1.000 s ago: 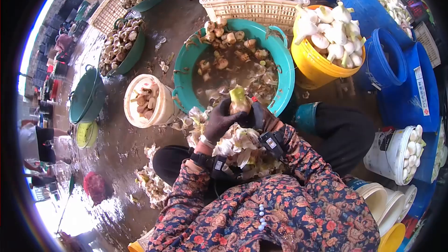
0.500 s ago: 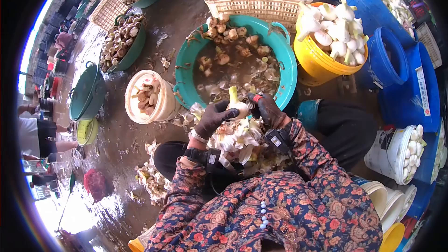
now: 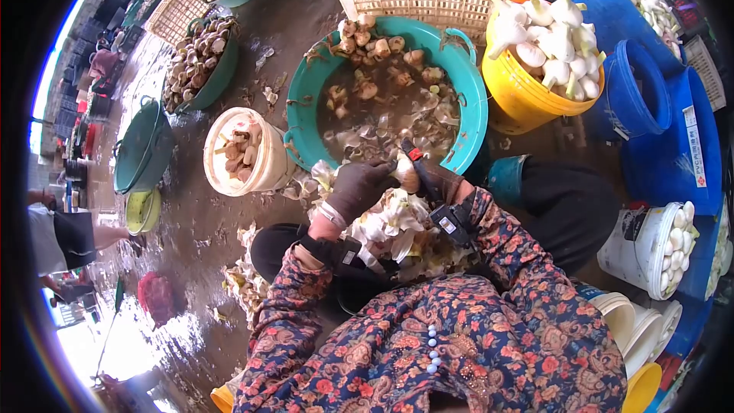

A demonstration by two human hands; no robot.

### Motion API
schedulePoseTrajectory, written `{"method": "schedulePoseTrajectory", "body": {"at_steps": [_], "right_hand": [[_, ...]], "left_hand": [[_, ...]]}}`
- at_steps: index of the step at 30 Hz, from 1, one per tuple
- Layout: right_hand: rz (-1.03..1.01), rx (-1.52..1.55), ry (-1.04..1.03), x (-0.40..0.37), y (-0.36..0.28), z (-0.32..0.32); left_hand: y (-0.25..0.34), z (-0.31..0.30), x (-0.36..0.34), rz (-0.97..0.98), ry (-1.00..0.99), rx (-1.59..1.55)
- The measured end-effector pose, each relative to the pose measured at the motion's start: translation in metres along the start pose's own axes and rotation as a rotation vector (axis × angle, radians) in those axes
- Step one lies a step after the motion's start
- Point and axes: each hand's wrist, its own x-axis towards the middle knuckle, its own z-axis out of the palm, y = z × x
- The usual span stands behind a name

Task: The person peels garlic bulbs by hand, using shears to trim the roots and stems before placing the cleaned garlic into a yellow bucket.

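Both hands wear dark gloves and meet in front of the teal basin. A garlic bulb sits between them, its stem end tilted away from me. My left hand has its fingers closed against the bulb's left side. From the right, my right hand grips the same bulb; a small red piece shows at its fingers, too small to identify. Below the hands lies a heap of pale garlic peelings. The teal basin holds murky brown water, unpeeled bulbs and loose skins.
A yellow bucket heaped with white garlic stands right of the basin. At its left is a white bucket with brownish pieces. Behind it sits a cream crate. Blue tubs and a white garlic bucket line the right. Another person's leg shows at far left.
The bulb has turned from stem-up to a tilted pose and lies more hidden between the hands. My left hand has moved slightly right and rolled over, its back now showing.
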Motion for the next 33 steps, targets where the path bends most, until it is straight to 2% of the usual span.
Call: {"method": "schedulePoseTrajectory", "body": {"at_steps": [2,3,4,6,7,8,10,11,13,14,16,17,18,20,21,22,24,25,26,28,29,31,32,33], "right_hand": [[-0.166,-0.454,0.105,-0.007,0.0,0.001],[-0.215,-0.71,0.037,0.004,0.008,-0.017],[-0.211,-0.711,0.037,0.015,0.017,-0.032],[0.112,-0.58,0.194,0.025,0.019,-0.038],[0.197,-0.568,0.263,0.034,0.026,-0.047],[0.2,-0.566,0.262,0.042,0.035,-0.061],[0.068,-0.837,0.118,0.051,0.046,-0.08],[0.069,-0.839,0.117,0.047,0.04,-0.074],[-0.092,-1.147,-0.045,0.024,0.009,-0.044],[-0.092,-1.147,-0.047,0.009,-0.01,-0.023],[-0.394,-1.532,-0.155,-0.013,-0.04,0.014],[-0.592,-1.013,-0.151,-0.011,-0.034,0.022],[-0.126,-0.516,-0.157,-0.011,-0.042,0.021],[-0.219,-0.321,-0.152,-0.015,-0.04,0.028],[-0.217,-0.325,-0.156,-0.014,-0.039,0.024],[-0.173,-0.281,-0.109,-0.012,-0.036,0.017],[-0.125,-0.234,-0.065,-0.011,-0.032,0.017],[-0.19,-0.374,-0.11,-0.012,-0.032,0.02],[-0.259,-0.515,-0.154,-0.012,-0.032,0.023],[-0.351,-0.568,-0.174,-0.01,-0.027,0.022],[-0.323,-0.537,-0.179,-0.012,-0.03,0.024],[-0.29,-0.508,-0.189,-0.013,-0.027,0.024],[-0.299,-0.361,-0.168,-0.011,-0.02,0.02],[-0.307,-0.213,-0.145,-0.013,-0.016,0.021]], "left_hand": [[-0.001,0.008,-0.004,-0.055,-0.141,0.168],[0.003,0.008,-0.003,-0.017,-0.11,0.201],[0.006,0.011,-0.003,-0.019,-0.111,0.198],[0.01,0.016,-0.002,-0.057,-0.202,0.335],[0.004,0.022,-0.006,0.002,-0.099,0.259],[0.001,0.026,-0.007,0.0,-0.101,0.258],[-0.001,0.031,-0.007,-0.05,-0.14,0.304],[0.001,0.03,-0.006,-0.052,-0.138,0.304],[0.006,0.025,-0.004,-0.115,-0.115,0.226],[-0.001,0.029,-0.008,-0.117,-0.114,0.226],[-0.021,0.041,-0.016,-0.451,0.059,-0.433],[-0.006,0.023,-0.009,-0.888,0.047,-0.926],[-0.016,0.022,-0.014,-1.01,0.108,-1.327],[-0.013,0.022,-0.025,-0.503,0.115,-0.827],[-0.016,0.021,-0.025,-0.194,0.172,-0.441],[-0.019,0.02,-0.026,-0.2,0.18,-0.44],[0.001,-0.006,-0.012,-0.925,0.103,-1.536],[0.003,-0.004,-0.013,-0.867,0.076,-1.288],[-0.001,-0.001,-0.016,-0.779,0.048,-1.232],[-0.009,0.005,-0.019,-0.824,0.133,-1.264],[-0.013,0.009,-0.019,-0.822,0.135,-1.265],[-0.02,0.018,-0.021,-0.874,0.28,-1.53],[-0.028,0.023,-0.035,-0.426,0.231,-0.864],[-0.037,0.032,-0.038,-0.237,0.399,-0.492]]}}
